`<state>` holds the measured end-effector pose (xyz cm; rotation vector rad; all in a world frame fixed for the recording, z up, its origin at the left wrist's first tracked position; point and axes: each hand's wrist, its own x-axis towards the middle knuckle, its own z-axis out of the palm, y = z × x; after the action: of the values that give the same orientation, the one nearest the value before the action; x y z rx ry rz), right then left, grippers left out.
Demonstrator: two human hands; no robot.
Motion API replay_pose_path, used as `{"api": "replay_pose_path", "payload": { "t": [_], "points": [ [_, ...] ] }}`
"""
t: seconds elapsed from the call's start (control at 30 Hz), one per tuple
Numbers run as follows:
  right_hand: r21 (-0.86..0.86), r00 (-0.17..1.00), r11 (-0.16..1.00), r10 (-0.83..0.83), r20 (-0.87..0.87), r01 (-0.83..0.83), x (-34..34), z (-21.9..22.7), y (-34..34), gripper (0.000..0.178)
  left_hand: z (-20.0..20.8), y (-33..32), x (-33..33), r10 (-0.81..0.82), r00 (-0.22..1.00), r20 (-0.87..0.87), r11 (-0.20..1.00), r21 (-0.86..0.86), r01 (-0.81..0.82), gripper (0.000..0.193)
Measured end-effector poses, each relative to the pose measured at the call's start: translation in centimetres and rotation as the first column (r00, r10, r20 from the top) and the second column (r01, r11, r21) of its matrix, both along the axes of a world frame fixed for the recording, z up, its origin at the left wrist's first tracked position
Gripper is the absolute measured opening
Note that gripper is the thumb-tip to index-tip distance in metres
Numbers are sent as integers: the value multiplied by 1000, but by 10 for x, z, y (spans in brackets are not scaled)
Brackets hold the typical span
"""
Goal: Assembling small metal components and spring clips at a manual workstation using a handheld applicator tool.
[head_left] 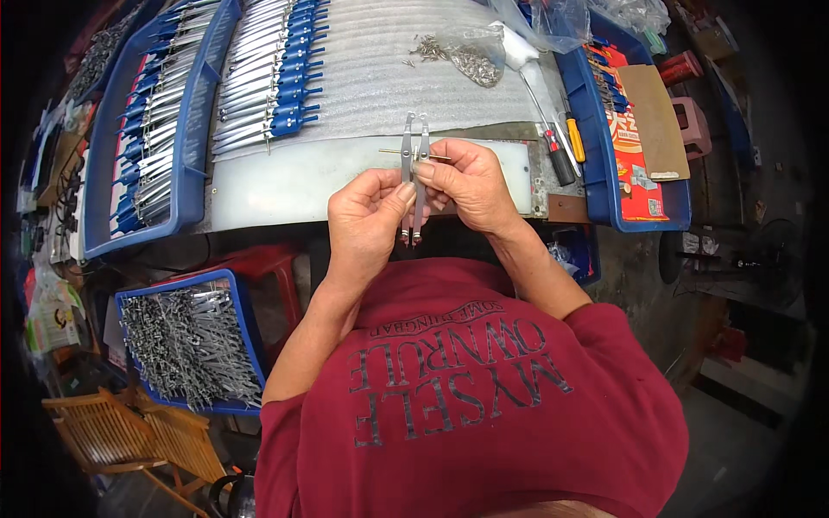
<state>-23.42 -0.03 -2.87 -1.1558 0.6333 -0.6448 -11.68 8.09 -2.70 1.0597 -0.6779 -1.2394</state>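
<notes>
Work on one pair of grey metal legs [407,134] seems to be sitting partway. Clock centred on the middle of the view, twelve at the top: the pair is standing roughly lengthwise at twelve, near edge of the bench [539,177]. Left hand [371,207] is pinching the left-hand leg between thumb and fingers; right hand [477,186] is gripping the pair higher up, thumb pressing near the upper part. Thin brass-coloured rod [389,151] is lying crosswise at the legs; cannot tell whether it is passing through or only behind. No blue end is showing on this pair.

Further along, by my judgement: a row of blue-ended pieces [289,121] is lying in order at eleven, on the foam sheet [371,69]. More of the same kind are filling the long blue tray [192,147] at ten. Some are also resting in the right-hand tray [639,226] toward two.

Left to do, apparently: loose grey metal parts [186,341] are heaping in the blue-rimmed tub at eight, looking bare. Small metal pins [475,67] are spilling between twelve and one, so plenty is remaining. Red-and-black screwdriver [561,160] and yellow-handled screwdriver [575,140] are lying unused near two.
</notes>
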Motion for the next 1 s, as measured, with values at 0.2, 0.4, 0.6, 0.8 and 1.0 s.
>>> {"api": "replay_pose_path", "payload": {
  "t": [0.2, 0.4, 0.6, 0.8, 1.0],
  "points": [
    [-21, 1000, 1000, -3, -13, 3, 1, 1, -2, 14, 0, -1, 3, -15, 1000, 5, 1000, 6, 15, 12],
    [-12, 1000, 1000, -1, -11, 1, 1, -1, -3, 14, -1, 0, 3, -15, 1000, 12, 1000, 5, 15, 12],
    [16, 999, 999, 45, -8, -45, 0, -1, -3, 14, -2, 1, 2, -23, 1000, 8, 1000, 2, 23, 12],
    [-4, 996, 998, 68, -50, -68, 1, -1, -8, 13, 0, -1, 5, -19, 1000, 18, 999, 42, 18, 13],
    [19, 997, 997, 73, -23, -73, 2, -3, -9, 14, -2, -3, 5, -4, 1000, 6, 999, 36, 4, 14]
  ]
}}
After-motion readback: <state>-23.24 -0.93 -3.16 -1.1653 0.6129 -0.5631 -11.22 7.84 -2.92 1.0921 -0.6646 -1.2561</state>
